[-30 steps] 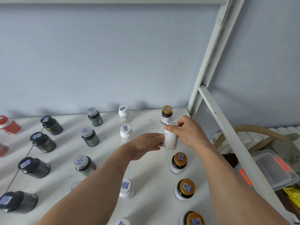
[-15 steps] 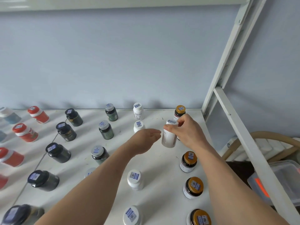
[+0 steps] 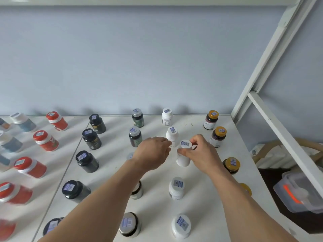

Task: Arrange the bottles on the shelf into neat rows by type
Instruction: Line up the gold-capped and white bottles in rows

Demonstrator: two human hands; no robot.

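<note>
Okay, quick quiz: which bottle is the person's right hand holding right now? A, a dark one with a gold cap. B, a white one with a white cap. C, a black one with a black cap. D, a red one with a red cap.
B: the right hand grips the white bottle below its white cap, in the column of white bottles, with the gold-capped bottles off to its right.
</note>
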